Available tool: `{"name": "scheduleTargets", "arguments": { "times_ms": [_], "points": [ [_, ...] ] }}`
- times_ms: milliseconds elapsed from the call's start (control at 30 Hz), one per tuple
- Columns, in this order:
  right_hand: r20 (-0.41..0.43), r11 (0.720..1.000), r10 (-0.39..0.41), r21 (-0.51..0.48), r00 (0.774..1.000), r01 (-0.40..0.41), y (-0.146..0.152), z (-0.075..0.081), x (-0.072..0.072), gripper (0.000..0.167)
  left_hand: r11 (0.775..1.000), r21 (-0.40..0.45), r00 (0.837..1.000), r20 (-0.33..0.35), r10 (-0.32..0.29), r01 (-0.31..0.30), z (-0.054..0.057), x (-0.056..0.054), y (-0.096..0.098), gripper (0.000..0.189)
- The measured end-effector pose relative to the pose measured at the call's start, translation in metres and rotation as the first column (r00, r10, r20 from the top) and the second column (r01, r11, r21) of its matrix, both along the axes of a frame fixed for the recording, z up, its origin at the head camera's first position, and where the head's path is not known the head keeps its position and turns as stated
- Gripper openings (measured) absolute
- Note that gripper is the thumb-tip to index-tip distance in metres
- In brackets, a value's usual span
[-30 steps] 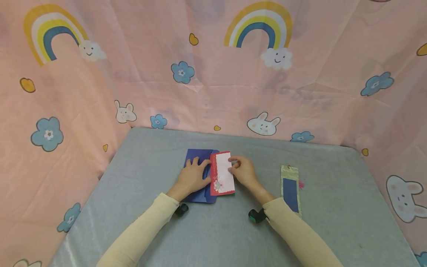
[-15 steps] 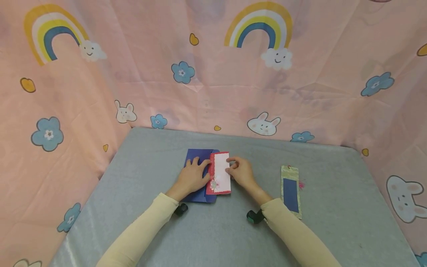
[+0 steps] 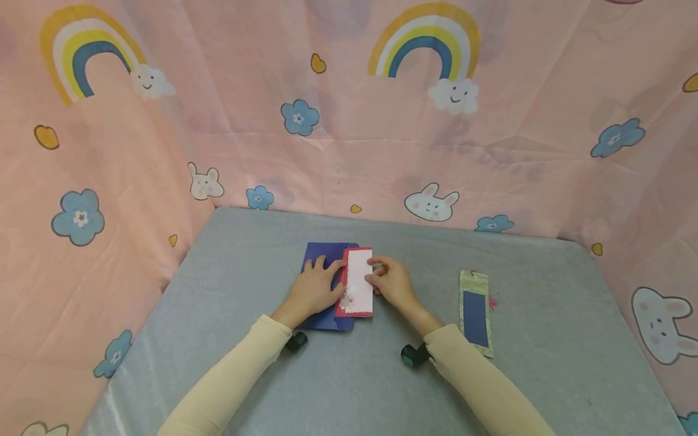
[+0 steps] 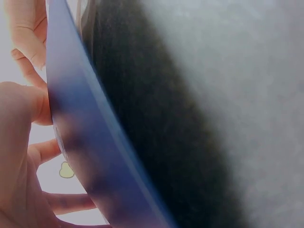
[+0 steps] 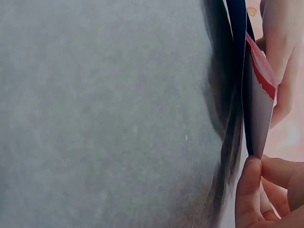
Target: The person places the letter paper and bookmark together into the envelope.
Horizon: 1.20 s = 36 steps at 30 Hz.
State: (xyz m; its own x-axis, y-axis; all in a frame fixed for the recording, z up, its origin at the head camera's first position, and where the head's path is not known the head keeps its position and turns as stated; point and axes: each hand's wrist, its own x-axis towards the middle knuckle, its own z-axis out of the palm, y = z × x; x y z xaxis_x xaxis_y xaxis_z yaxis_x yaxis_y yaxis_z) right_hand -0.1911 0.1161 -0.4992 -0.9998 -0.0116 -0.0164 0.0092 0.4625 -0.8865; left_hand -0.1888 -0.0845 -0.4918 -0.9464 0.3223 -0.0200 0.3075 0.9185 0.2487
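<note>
In the head view a blue envelope [image 3: 323, 251] lies on the table, its flap side to the right. My left hand [image 3: 313, 287] rests on it with spread fingers, fingertips and thumb close to the card's left edge. A red and white greeting card [image 3: 360, 281], with a flower decoration low on its front, overlaps the envelope's right side; its left edge is partly hidden. My right hand [image 3: 394, 283] pinches the card's right edge between thumb and fingers. The right wrist view shows the card [image 5: 261, 114] standing out from the dark envelope, thumb and finger at its edge.
Farther right lies a pale gold sleeve with a blue panel [image 3: 475, 318] and a pink tassel [image 3: 493, 301], partly behind the right sleeve [image 3: 458, 357]. A grey cloth covers the table [image 3: 262, 242]. Pink printed curtains [image 3: 349, 151] stand around it.
My right hand has shifted slightly left, carrying the card farther over the envelope. The card has straightened a little. My left hand stays in place on the envelope.
</note>
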Motion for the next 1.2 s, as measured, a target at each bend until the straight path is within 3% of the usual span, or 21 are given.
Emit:
{"name": "scheduleTargets", "arguments": {
  "times_ms": [667,1200],
  "points": [
    [-0.005,0.993,0.012,-0.119,1.000,-0.013,-0.006,0.001,-0.002,0.034,1.000,0.014,1.000,-0.008,-0.007,0.007,0.002,-0.001,-0.001,0.054],
    [0.027,0.988,0.045,-0.146,0.999,-0.041,-0.012,0.003,-0.002,0.040,1.000,0.019,1.000,-0.013,0.000,0.000,0.000,0.000,0.000,0.054]
  ]
}}
